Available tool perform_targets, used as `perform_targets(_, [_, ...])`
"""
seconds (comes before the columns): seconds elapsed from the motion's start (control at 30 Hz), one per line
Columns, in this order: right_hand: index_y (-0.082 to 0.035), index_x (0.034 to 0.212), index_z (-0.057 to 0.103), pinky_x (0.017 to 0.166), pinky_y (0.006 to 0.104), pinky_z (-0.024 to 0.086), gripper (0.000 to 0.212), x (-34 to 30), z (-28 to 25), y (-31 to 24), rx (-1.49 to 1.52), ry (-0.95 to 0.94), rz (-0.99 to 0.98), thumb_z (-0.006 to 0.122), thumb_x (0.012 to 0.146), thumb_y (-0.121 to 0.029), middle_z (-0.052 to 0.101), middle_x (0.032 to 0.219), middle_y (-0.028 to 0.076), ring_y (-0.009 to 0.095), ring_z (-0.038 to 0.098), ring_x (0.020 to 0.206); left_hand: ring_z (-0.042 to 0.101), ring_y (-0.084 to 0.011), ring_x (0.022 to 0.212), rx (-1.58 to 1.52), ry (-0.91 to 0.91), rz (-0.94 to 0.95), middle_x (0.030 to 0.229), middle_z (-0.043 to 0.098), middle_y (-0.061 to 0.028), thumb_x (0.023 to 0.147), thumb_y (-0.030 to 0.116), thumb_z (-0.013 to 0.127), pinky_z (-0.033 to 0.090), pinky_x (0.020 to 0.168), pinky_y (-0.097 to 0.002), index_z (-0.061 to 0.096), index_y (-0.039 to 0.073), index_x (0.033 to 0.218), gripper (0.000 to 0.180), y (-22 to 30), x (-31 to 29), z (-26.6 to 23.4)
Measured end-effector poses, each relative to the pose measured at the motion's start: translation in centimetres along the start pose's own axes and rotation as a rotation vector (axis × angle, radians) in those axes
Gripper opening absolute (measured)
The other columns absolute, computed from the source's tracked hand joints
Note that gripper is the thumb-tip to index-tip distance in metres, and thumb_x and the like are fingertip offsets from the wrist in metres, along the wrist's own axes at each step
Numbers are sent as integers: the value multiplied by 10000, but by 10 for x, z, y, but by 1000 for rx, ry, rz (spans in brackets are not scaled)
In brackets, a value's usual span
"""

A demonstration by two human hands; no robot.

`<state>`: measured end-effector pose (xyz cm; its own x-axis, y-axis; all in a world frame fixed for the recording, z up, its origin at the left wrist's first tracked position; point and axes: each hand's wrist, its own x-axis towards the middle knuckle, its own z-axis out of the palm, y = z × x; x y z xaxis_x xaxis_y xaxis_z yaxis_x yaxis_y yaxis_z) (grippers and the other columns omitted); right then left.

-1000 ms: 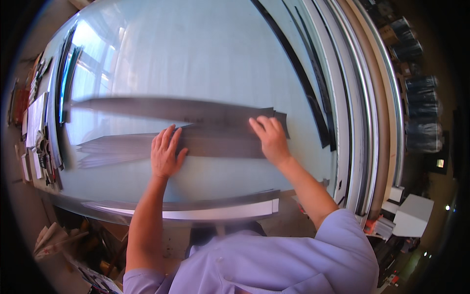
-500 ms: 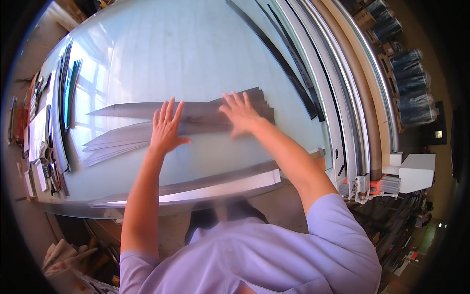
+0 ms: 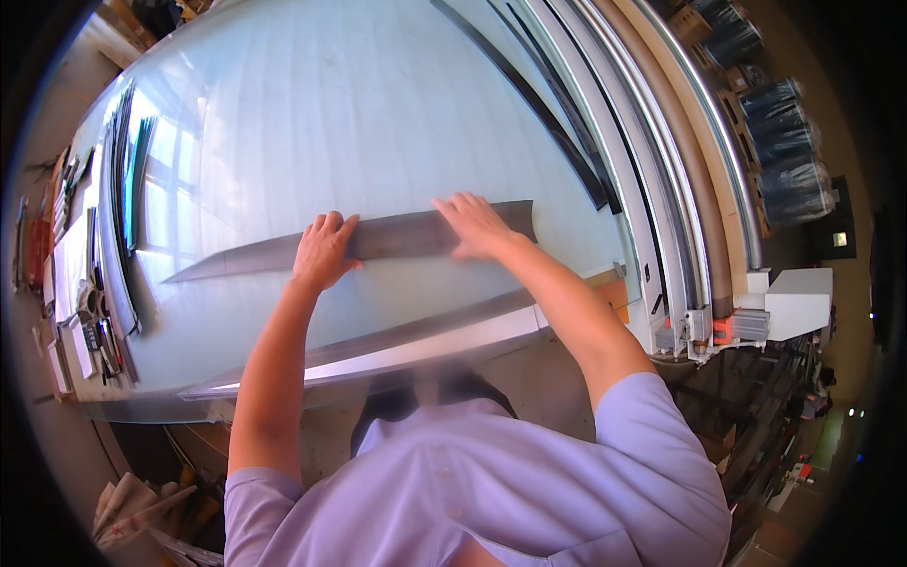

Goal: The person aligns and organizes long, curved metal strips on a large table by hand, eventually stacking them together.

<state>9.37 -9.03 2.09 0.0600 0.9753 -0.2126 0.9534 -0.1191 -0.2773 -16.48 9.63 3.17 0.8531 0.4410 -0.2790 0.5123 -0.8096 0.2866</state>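
One gathered stack of dark grey, thin sheet-like strips (image 3: 402,234) lies lengthwise across the glass-topped table in front of me. Its left end tapers to a point, while the right end is cut nearly square. My left hand (image 3: 326,250) grips the stack near its middle, fingers bent over the far edge and thumb along the near edge. Farther right, my right hand (image 3: 477,227) spans the strips the same way, its fingertips at the far edge and its thumb toward me. Both palms hide parts of the strips.
Another grey strip (image 3: 416,329) and a white strip (image 3: 444,342) lie along the table's near edge. Long black strips (image 3: 529,94) and metal rails (image 3: 652,123) run down the right. Scissors (image 3: 93,307) and blue-black strips (image 3: 132,189) lie at left. Wrapped rolls (image 3: 794,189) stand beyond the rails.
The strips were fanned out in two overlapping groups under my spread hands. They now lie together as a single even stack, and my fingers have closed down onto its edges.
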Motion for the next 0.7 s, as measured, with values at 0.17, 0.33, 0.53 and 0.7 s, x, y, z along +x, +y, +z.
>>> perform_targets(0.17, [-83, 1428, 448, 1053, 436, 384, 839, -15, -18, -13, 73, -103, 93, 812, 686, -229, 487, 1280, 173, 372, 472, 1200, 415, -354, 1343, -221, 610, -94, 1436, 463, -170, 759, 247, 856, 361, 1112, -458, 426, 112, 1493, 862, -7, -30, 34])
perform_targets(0.33, [-87, 1466, 437, 1044, 427, 404, 869, -53, -47, -24, 319, -24, 59, 811, 696, -245, 484, 1269, 160, 356, 484, 1193, 406, -369, 1363, -1692, 974, -787, 1503, 411, -183, 910, 403, 733, 325, 1157, -468, 375, -3, 1490, 794, -46, -64, 68])
perform_targets(0.53, [-138, 1524, 409, 1041, 410, 425, 969, -93, -73, -40, 766, -45, -6, 849, 678, -312, 480, 1237, 130, 297, 505, 1193, 391, -386, 1410, -2298, 950, 59, 1516, 381, -274, 1000, 478, 543, 283, 1195, -539, 223, -34, 1529, 803, -10, -59, -73])
perform_targets(0.7, [-119, 1551, 323, 1074, 388, 392, 979, -76, -113, -68, 738, 102, -216, 829, 716, -190, 457, 1293, 131, 285, 478, 1235, 571, -326, 1189, -1927, 547, 929, 1233, 611, -208, 1066, 374, 406, 396, 1127, -494, 454, -46, 1372, 521, 24, -96, -240])
